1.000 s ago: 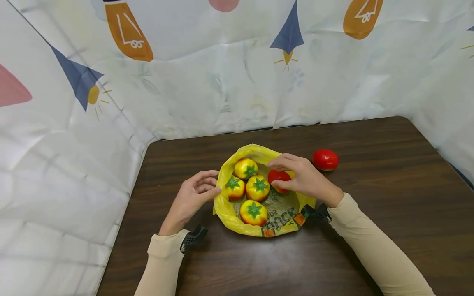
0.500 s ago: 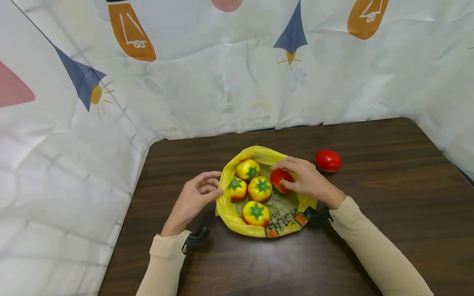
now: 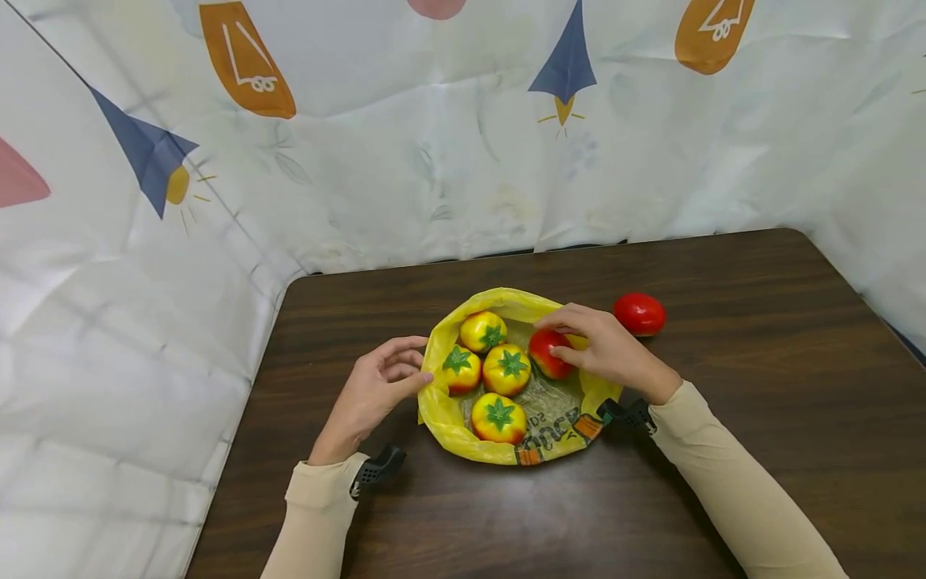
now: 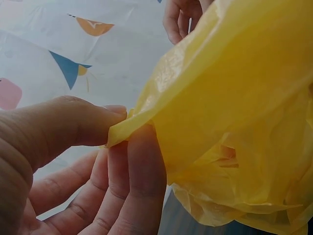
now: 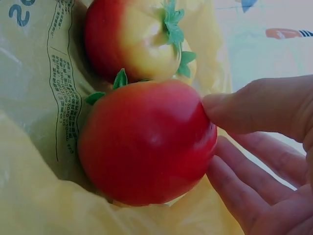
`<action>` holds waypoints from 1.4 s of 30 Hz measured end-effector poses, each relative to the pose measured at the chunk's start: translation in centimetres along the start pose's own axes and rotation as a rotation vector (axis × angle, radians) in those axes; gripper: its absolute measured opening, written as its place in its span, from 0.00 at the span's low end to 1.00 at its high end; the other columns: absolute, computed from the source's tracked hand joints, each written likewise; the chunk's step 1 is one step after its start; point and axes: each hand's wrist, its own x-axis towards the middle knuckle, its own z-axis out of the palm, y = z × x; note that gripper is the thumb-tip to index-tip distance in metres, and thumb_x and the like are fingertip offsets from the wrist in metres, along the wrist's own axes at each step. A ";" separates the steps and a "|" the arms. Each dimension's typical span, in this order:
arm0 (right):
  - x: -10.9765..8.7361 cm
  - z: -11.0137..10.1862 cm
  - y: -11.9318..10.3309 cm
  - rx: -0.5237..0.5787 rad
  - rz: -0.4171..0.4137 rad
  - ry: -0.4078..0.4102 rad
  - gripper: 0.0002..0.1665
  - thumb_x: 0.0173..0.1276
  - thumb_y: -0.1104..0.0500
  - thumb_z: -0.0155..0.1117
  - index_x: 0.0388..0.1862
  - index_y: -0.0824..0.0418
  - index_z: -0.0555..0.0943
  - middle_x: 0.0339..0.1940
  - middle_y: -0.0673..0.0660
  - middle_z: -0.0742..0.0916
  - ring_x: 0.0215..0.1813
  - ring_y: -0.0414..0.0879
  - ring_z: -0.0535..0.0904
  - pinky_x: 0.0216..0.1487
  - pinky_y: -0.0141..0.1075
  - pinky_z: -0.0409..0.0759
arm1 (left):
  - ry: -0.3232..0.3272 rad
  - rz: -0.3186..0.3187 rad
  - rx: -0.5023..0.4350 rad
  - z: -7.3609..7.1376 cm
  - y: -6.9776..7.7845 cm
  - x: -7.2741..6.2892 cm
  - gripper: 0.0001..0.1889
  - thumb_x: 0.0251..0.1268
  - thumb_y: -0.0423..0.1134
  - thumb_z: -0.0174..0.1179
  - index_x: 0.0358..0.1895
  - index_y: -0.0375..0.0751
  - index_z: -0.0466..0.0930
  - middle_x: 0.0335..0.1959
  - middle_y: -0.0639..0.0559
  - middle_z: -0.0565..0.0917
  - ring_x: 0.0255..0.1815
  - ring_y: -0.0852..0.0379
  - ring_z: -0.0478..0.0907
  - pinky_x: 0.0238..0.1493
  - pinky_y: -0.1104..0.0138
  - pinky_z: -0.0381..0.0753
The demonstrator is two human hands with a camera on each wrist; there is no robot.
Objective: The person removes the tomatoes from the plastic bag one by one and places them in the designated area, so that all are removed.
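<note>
In the head view, a yellow plastic bag [image 3: 463,441] stands wide open with its rim rolled out. My left hand [image 3: 370,394] is at its left side, and the left wrist view shows thumb and fingers pinching the bag's rim. Over the bag's right side, my right hand [image 3: 615,350] has its thumb and fingertips on a shiny red tomato [image 3: 547,354] inside the bag. From the right wrist, the thumb tip [image 5: 217,105] touches one side of that tomato and the fingers reach behind it. Several yellow-and-red tomatoes [image 3: 506,362] with green leaf tops lie to its left.
Another red tomato [image 3: 640,314] lies on the dark wooden table [image 3: 760,362], outside the bag and behind the right hand. White printed cloth [image 3: 470,161] hangs along the table's back and left edges.
My right thumb has slid rightward over the red tomato, and the hand has shifted slightly right. More of the tomato shows now. The left hand stays at the bag's rim.
</note>
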 end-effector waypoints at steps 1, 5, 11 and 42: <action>0.0 0.0 0.0 0.006 0.010 -0.004 0.25 0.64 0.65 0.76 0.60 0.56 0.83 0.59 0.54 0.87 0.60 0.51 0.85 0.59 0.49 0.87 | 0.000 -0.002 0.002 0.0 0.0 0.0 0.27 0.66 0.39 0.72 0.67 0.45 0.76 0.50 0.42 0.82 0.44 0.57 0.85 0.47 0.71 0.85; 0.0 0.0 0.0 0.024 0.052 -0.020 0.27 0.62 0.62 0.78 0.61 0.56 0.83 0.60 0.54 0.86 0.61 0.52 0.84 0.60 0.50 0.86 | -0.001 -0.002 0.005 -0.1 0.0 0.0 0.27 0.66 0.39 0.72 0.68 0.45 0.76 0.50 0.42 0.82 0.45 0.58 0.85 0.47 0.72 0.85; 0.2 -0.1 0.2 0.004 0.085 -0.044 0.28 0.59 0.57 0.81 0.59 0.52 0.84 0.60 0.52 0.86 0.62 0.51 0.83 0.60 0.51 0.86 | -0.006 0.017 -0.004 -0.1 0.0 0.1 0.27 0.66 0.37 0.71 0.68 0.45 0.76 0.50 0.42 0.82 0.44 0.59 0.85 0.46 0.71 0.85; -0.5 -0.8 1.8 0.102 0.140 -0.190 0.33 0.59 0.57 0.82 0.64 0.52 0.80 0.68 0.57 0.80 0.67 0.59 0.81 0.64 0.53 0.84 | -0.007 0.012 0.003 0.1 -0.2 0.1 0.27 0.66 0.36 0.71 0.68 0.44 0.76 0.51 0.41 0.82 0.44 0.58 0.85 0.46 0.72 0.85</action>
